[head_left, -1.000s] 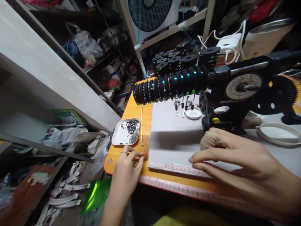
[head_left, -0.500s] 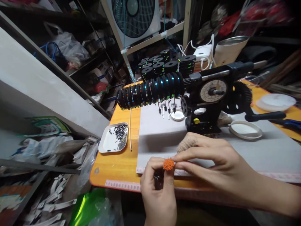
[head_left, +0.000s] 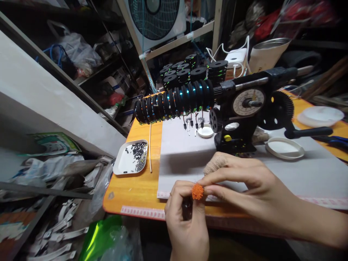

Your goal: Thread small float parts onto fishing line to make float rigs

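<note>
1. A tight round bundle of fine orange-tipped strands [head_left: 197,191] is held over the near edge of the yellow-orange wooden tabletop [head_left: 125,192], its dotted end turned toward the camera.
2. The bundle is gripped by the left hand [head_left: 187,226], its thumb and curled forefinger closed around it. Something dark can be seen within the curl of the fingers, but it cannot be made out.
3. The right hand [head_left: 248,185] is brought in from the side, with its thumb and forefinger narrowed to a near-pinch at the bundle's edge. Whether a strand is caught between those tips cannot be told.
4. The step in hand is judged to be fine fingertip work at the bundle's end; for the next move, a steady left hold and a light, exact right pinch seem to be called for.
5. A tan, ribbed fabric-like covering [head_left: 215,165] is worn on a right-hand finger, bent behind the forefinger.
6. Beyond the hands, a black geared machine with a ringed cylinder [head_left: 174,101] is stood over a pale grey flat sheet [head_left: 185,161]. A white square tray of small dark pieces [head_left: 119,163] is set to the left.
</note>
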{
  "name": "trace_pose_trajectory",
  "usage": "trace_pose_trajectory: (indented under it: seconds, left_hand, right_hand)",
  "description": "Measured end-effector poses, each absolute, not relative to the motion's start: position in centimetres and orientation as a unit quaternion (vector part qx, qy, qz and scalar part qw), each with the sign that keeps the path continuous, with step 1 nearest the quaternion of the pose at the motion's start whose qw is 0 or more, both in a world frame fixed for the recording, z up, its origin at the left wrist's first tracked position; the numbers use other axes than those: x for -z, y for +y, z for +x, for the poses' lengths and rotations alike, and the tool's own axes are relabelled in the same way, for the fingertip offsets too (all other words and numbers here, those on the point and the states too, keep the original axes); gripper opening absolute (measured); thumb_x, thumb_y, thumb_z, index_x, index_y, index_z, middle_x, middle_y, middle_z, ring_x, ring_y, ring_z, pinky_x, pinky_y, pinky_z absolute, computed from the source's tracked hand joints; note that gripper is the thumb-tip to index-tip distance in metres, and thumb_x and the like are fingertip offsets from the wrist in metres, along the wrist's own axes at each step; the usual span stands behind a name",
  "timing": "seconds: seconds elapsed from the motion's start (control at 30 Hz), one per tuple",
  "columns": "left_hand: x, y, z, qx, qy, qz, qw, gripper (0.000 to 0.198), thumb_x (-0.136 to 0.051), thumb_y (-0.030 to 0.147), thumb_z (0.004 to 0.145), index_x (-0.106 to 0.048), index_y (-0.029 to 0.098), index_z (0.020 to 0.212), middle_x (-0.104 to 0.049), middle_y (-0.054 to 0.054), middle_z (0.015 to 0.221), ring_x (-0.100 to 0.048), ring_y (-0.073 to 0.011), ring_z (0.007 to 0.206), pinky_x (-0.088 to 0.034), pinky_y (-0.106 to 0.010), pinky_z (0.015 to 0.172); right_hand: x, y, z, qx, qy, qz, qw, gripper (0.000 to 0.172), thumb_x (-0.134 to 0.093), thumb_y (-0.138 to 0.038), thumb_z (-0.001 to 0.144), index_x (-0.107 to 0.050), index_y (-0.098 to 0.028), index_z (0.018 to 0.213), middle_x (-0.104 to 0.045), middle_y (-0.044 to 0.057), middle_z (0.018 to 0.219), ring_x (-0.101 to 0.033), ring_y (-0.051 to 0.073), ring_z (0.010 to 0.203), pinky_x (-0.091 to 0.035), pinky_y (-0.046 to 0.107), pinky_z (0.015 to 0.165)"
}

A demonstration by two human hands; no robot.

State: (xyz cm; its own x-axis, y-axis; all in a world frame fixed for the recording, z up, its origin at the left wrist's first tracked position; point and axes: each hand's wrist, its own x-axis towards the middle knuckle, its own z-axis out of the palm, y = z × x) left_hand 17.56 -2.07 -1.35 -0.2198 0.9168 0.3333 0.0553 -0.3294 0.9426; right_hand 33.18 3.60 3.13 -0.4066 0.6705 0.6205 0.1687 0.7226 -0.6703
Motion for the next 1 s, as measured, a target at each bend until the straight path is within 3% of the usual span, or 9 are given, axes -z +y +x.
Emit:
trace_pose_trajectory:
  seconds: [0.17,0.37,0.5,0.63,0.77,1.0]
  left_hand:
    - [1.3,-2.3,16.7,-0.571,0.469,0.590,0.325,0.019,-0.059,0.009,0.097,-0.062,0.023,0.085,-0.061,0.001,0.081,-0.059,-0.0135,0.077,-0.048,-0.022,0.072]
    - [1.1,-2.1,16.4,-0.572,0.471,0.618,0.262,0.020,-0.058,0.004,0.096,-0.062,0.023,0.089,-0.061,0.001,0.083,-0.060,-0.0128,0.078,-0.048,-0.021,0.073]
    - [1.2,-2.1,16.4,-0.558,0.470,0.649,0.216,0.022,-0.057,0.003,0.095,-0.063,0.023,0.093,-0.062,0.002,0.085,-0.060,-0.0110,0.078,-0.047,-0.018,0.073]
    - [1.2,-2.7,17.6,-0.608,0.483,0.524,0.351,0.011,-0.062,0.017,0.098,-0.065,0.024,0.090,-0.061,0.002,0.083,-0.059,-0.0106,0.079,-0.048,-0.017,0.075]
    - [0.9,-3.1,18.4,-0.662,0.468,0.332,0.482,0.017,-0.068,0.034,0.096,-0.065,0.021,0.084,-0.055,0.003,0.076,-0.046,-0.0069,0.060,-0.041,-0.013,0.056]
    - [0.9,-2.8,17.6,-0.702,0.489,0.363,0.369,0.022,-0.074,0.036,0.091,-0.064,0.021,0.079,-0.054,0.001,0.080,-0.052,-0.0117,0.073,-0.044,-0.018,0.066]
  right_hand:
    - [-3.1,3.5,33.0,-0.282,-0.788,-0.265,0.480,0.011,-0.068,-0.007,0.088,-0.072,-0.017,0.086,-0.068,0.003,0.078,-0.065,0.012,0.073,-0.053,0.019,0.064]
    - [-3.0,3.7,33.4,-0.275,-0.806,-0.247,0.463,0.015,-0.065,-0.008,0.093,-0.077,-0.017,0.097,-0.069,0.004,0.082,-0.066,0.011,0.077,-0.053,0.017,0.066]
    - [-2.8,3.4,33.2,-0.283,-0.794,-0.259,0.472,0.012,-0.067,-0.006,0.089,-0.073,-0.017,0.090,-0.067,0.003,0.081,-0.064,0.010,0.077,-0.052,0.018,0.067]
    - [-2.6,3.3,33.0,-0.291,-0.789,-0.261,0.474,0.012,-0.067,-0.005,0.087,-0.069,-0.017,0.087,-0.065,0.002,0.082,-0.061,0.010,0.076,-0.051,0.018,0.066]
    - [-2.6,3.4,33.3,-0.274,-0.806,-0.250,0.460,0.012,-0.066,-0.005,0.089,-0.070,-0.017,0.091,-0.065,0.003,0.083,-0.062,0.011,0.077,-0.050,0.019,0.067]
    - [-2.3,3.7,33.2,-0.192,-0.857,-0.230,0.420,0.013,-0.062,-0.007,0.094,-0.072,-0.015,0.095,-0.067,0.005,0.082,-0.060,0.014,0.080,-0.049,0.025,0.071]
